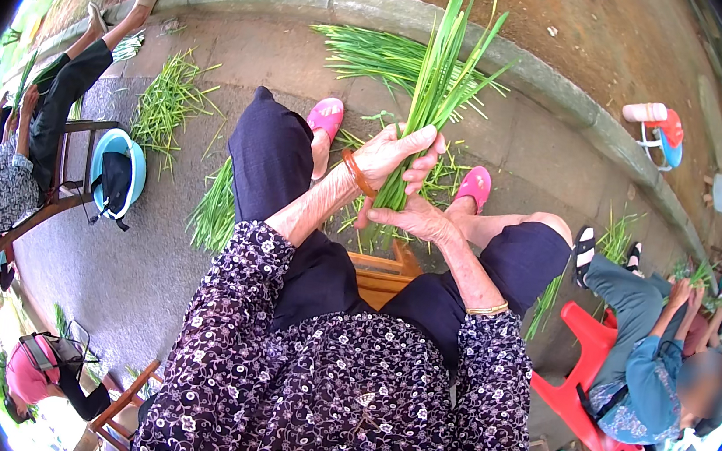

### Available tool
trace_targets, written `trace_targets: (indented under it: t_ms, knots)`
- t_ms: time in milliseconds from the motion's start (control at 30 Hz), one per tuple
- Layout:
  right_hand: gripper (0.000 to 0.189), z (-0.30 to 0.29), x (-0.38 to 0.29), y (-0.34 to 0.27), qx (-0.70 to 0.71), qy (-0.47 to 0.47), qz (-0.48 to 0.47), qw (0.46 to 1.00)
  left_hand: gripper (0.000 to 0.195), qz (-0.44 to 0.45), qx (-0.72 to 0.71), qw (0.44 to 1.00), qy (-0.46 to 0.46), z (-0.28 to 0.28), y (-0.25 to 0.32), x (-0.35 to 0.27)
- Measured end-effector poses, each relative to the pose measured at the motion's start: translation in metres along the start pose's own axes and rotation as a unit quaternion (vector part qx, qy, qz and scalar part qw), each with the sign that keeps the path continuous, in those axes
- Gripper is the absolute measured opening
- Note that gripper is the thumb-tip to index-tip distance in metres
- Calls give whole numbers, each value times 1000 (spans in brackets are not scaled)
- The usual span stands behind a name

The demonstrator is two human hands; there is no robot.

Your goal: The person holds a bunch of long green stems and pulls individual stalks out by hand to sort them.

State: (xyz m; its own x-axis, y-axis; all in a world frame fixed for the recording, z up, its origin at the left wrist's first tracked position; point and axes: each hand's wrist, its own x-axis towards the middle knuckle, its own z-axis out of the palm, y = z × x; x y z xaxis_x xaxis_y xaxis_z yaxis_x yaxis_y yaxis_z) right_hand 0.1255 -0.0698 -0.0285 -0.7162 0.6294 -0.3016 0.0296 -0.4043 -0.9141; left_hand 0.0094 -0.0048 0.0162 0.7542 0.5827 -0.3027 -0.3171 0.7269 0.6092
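Observation:
A bundle of long green leafy stalks (438,91) stands between my knees, its leaf tips pointing away from me. My left hand (401,157), with an amber-coloured bangle on the wrist, is wrapped around the middle of the bundle. Lower down, my right hand (420,217), with a thin gold-coloured bracelet, holds the bundle's base, thumb across it. Beyond the bundle a pile of the same stalks (379,56) lies by the kerb. Loose stalks and trimmings lie on the ground under my hands, near my pink slippers (326,116).
More stalks lie beside my leg (216,210) and in a heap (172,103) further left. A blue basin (141,166) holds a black bag. A stone kerb (383,11) curves ahead. At right a person sits on a red plastic chair (582,381); others sit at left.

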Motion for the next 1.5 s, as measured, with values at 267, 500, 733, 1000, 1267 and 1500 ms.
trace_targets:
  t_ms: [267,500,733,1000,1267,1500]
  knots:
    - [30,2,-2,-4,14,-16,-2,1000,41,9,-22,998,-66,2,-1,1]
    - [30,4,1,0,26,-14,-15,999,46,25,-8,997,-74,6,0,0]
    - [32,4,-1,-5,34,-12,-17,999,44,3,8,998,-57,4,1,-1]
    - [39,-22,-34,-46,-130,-1,83,988,39,13,18,999,-34,-1,1,-1]
    - [29,-62,-59,-37,53,308,-73,947,37,-13,48,998,-45,2,1,-1]
    - [32,-51,-49,-49,151,341,-173,912,37,-29,102,993,-55,1,-2,1]
